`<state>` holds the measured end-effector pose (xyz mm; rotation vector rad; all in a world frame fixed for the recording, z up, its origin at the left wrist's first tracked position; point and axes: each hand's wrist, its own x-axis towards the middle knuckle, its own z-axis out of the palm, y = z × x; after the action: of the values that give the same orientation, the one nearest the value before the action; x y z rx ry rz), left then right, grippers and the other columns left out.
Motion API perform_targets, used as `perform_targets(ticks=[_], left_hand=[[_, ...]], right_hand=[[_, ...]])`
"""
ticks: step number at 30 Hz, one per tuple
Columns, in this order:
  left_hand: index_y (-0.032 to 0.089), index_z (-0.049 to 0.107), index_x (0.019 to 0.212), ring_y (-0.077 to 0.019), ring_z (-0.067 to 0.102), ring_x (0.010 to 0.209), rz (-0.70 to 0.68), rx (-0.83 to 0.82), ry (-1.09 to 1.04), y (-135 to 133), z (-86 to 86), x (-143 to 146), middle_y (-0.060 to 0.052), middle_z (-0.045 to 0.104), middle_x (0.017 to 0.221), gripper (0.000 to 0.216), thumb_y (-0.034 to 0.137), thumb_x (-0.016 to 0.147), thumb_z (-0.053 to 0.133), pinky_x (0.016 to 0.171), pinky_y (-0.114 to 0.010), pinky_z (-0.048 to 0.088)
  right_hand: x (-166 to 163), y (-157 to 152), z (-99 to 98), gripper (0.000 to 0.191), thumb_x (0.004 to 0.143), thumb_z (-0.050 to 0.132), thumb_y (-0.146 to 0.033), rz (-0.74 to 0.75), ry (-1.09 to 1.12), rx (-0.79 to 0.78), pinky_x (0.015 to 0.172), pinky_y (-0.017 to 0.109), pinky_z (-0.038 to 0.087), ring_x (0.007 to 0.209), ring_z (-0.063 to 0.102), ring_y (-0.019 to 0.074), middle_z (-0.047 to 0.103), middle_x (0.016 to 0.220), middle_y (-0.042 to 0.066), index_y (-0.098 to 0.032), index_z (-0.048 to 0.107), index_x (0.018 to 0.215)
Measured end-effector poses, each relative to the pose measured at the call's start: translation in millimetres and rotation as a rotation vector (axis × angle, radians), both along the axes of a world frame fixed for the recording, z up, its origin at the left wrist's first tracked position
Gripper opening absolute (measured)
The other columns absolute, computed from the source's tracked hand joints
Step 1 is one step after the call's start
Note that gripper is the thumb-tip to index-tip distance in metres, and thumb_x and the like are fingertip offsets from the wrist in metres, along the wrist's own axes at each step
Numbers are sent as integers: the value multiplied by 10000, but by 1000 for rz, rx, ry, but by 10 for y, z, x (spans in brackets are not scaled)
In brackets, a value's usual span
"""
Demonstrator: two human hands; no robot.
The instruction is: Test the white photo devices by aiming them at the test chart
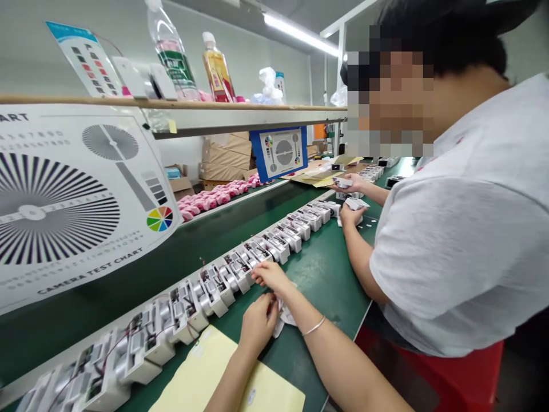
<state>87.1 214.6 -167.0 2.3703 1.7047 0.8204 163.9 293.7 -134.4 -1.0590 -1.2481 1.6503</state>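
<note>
now left hand, right hand pinch paper; carton holds blue packet

The big chart at the left has black and white spokes in a circle and a small rainbow wheel. The long table top is green. The paper sheet at the bottom is pale yellow. The scrap of paper in the lower middle is white. Pink pieces lie far back, past a blue-edged chart.
</note>
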Motion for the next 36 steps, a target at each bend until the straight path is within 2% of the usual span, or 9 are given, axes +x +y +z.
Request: perform_targets(ticks=[6,12,19,36], left_hand=[[147,614,701,-227,638,629,26,13,34,40,-49,-36,-107,660,682,279,261,789,374,538,-279,430],[139,642,706,-236,654,650,46,11,69,36,-62,-28,-117,680,687,285,243,784,388,554,-283,446],[129,645,711,-233,650,661,50,-1,85,22,-41,-12,-118,680,702,291,229,787,382,570,-285,454],[127,655,708,-231,649,652,61,-13,88,8,-38,9,-112,675,688,263,198,790,415,567,-284,453]], right_hand=[[-85,-74,-24,187,877,541,-268,128,-475,312,834,399,484,955,588,190,606,1068,61,-145,599,1006],[-76,-72,-36,209,880,536,-284,220,-698,444,827,399,488,951,591,191,606,1070,64,-143,593,1022],[-84,-83,-38,217,885,528,-292,244,-782,479,795,380,503,912,603,181,611,1052,61,-141,589,1028],[-69,-72,-79,204,888,522,-293,250,-810,521,794,371,503,908,604,176,617,1040,58,-147,598,1009]])
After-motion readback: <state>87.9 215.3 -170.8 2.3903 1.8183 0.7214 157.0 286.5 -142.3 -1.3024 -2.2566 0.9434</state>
